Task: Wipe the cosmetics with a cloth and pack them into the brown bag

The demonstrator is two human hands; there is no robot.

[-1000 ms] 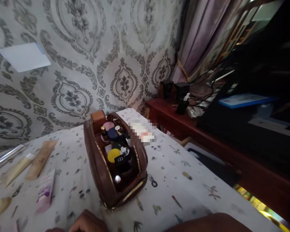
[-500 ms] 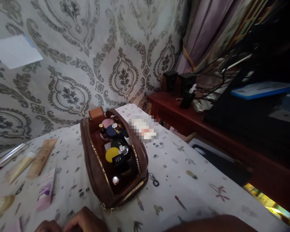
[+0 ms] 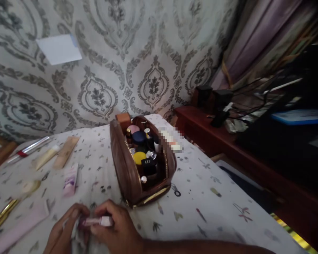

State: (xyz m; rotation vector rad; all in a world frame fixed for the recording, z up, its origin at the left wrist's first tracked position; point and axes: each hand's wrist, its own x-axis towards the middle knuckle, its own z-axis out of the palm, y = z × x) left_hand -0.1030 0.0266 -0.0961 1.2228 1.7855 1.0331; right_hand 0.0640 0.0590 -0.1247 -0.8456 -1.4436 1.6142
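Note:
My right hand [image 3: 119, 224] pinches a small slim pink tube with a pale cap [image 3: 96, 221], perhaps a lip gloss. My left hand [image 3: 67, 225] is closed at the tube's other end, where a dark, purplish part and something greyish and crumpled [image 3: 81, 234] show; blur keeps me from telling what it is. Just beyond my hands stands a brown makeup bag [image 3: 124, 165], unzipped. Inside it are a yellow round item [image 3: 139, 158], a dark blue round compact [image 3: 139, 137], a black box [image 3: 149, 165] and several small bottles.
To the left lie a pink tube [image 3: 23, 225], a gold tube [image 3: 1, 217], a purple-and-white tube [image 3: 70, 180], a tan tube [image 3: 66, 152], a cream tube [image 3: 46, 157] and a silver item [image 3: 31, 148]. A red-brown wooden desk [image 3: 198, 123] with cables is at the right.
The view has shifted left and down, showing more of my hands. Both have come up into view with the small pink tube between them. The bag stays on the cloth.

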